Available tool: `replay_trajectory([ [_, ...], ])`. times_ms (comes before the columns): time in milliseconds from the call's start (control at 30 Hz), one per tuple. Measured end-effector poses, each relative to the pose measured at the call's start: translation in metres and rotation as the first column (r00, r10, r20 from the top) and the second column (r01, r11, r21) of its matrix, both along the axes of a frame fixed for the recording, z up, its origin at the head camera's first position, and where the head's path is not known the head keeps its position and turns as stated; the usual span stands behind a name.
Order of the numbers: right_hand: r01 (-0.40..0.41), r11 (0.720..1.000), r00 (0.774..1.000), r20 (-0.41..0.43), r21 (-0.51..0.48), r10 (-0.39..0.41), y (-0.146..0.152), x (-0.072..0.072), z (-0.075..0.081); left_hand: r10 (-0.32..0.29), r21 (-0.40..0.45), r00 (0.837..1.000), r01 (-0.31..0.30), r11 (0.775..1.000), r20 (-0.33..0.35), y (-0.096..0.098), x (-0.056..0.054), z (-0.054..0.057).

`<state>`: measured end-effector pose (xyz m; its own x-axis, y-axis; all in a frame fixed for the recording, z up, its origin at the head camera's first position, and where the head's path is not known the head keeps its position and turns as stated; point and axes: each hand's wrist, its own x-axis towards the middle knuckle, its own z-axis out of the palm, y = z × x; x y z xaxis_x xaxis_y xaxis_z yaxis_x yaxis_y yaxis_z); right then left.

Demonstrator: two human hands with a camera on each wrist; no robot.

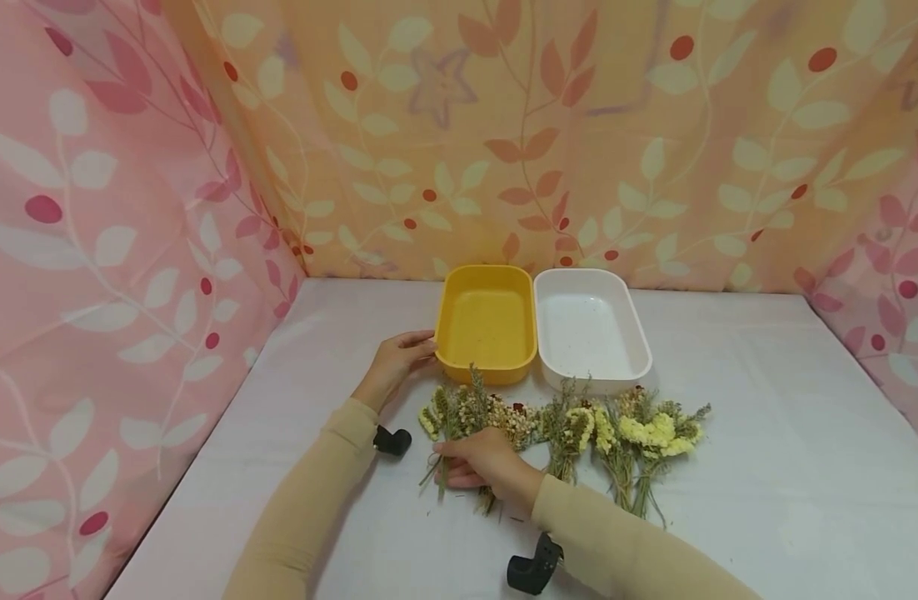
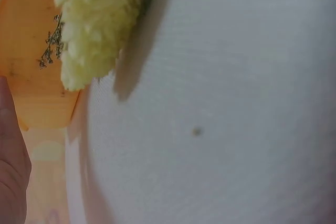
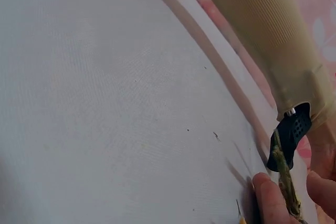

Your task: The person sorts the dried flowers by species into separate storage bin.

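My left hand (image 1: 401, 362) rests its extended fingers against the left side of the yellow bin (image 1: 486, 373). In the left wrist view a thumb edge shows beside the orange-looking bin wall, and a pale yellow flower head (image 2: 100, 30) hangs in front. My right hand (image 1: 491, 463) pinches a small bunch of dried flowers (image 1: 442, 417) by its tied stems, heads pointing away from me. Those stems (image 3: 286, 182) appear between thumb and fingers in the right wrist view. More dried flower bunches (image 1: 657, 433) lie side by side to the right, one partly hidden under the right hand.
A white bin (image 1: 594, 385) stands against the yellow one's right side; both sit near the back of the white-covered table (image 1: 759, 400). Patterned curtains (image 1: 504, 167) rise behind and at both sides. Small stem bits lie near the right hand.
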<state>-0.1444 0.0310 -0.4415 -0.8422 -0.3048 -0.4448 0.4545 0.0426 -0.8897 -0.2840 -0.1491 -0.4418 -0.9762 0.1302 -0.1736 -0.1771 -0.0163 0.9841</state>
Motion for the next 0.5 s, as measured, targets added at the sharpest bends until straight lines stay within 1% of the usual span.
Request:
replay_trajectory([
  [167, 0.021, 0.999, 1.000, -0.003, -0.037, -0.021, -0.0028, -0.0010, -0.0019, 0.006, -0.004, 1.000, -0.006, 1.000, 0.004, 0.0002, 0.0009, 0.0019],
  [300, 0.032, 0.998, 0.999, 0.021, -0.047, -0.031, -0.0031, -0.0025, -0.0026, 0.002, -0.005, 1.000, -0.002, 1.000, 0.001, 0.0000, 0.0010, 0.0024],
  [500, 0.050, 0.999, 0.998, 0.035, -0.022, -0.049, -0.0030, -0.0014, -0.0033, 0.002, 0.008, 1.000, -0.002, 1.000, 0.001, 0.0002, 0.0017, 0.0014],
])
